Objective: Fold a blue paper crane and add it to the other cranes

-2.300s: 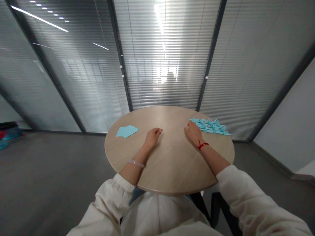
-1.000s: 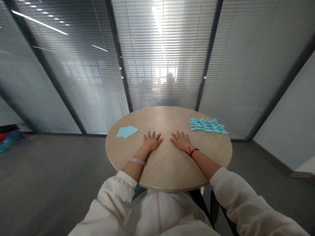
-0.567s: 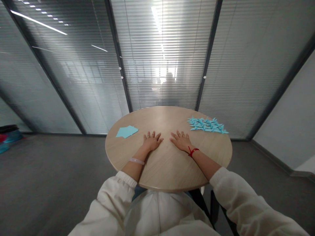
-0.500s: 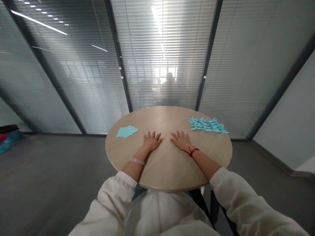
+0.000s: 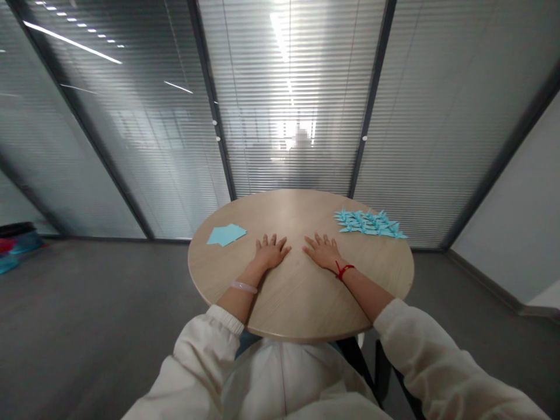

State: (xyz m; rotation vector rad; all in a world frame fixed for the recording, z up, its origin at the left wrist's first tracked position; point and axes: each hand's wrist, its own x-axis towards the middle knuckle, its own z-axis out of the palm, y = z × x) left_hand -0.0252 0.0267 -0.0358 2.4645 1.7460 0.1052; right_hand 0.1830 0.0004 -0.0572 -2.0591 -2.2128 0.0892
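Note:
My left hand (image 5: 270, 252) lies flat on the round wooden table (image 5: 297, 303), fingers spread, holding nothing. To its left, a little apart from the fingertips, rests a small stack of light blue paper sheets (image 5: 226, 234), fanned unevenly. My right hand (image 5: 322, 251) also lies palm down with fingers apart and nothing in it. Beyond it on the right side of the table sit several folded blue paper cranes (image 5: 370, 223), grouped in close rows. Neither hand touches the paper.
Glass panels with closed blinds (image 5: 293, 105) stand right behind the table. A white wall (image 5: 525, 192) is on the right. At the far left on the grey floor (image 5: 109, 315) are a dark-topped blue container (image 5: 21, 238) and something red. Black chair parts show below the table's front edge.

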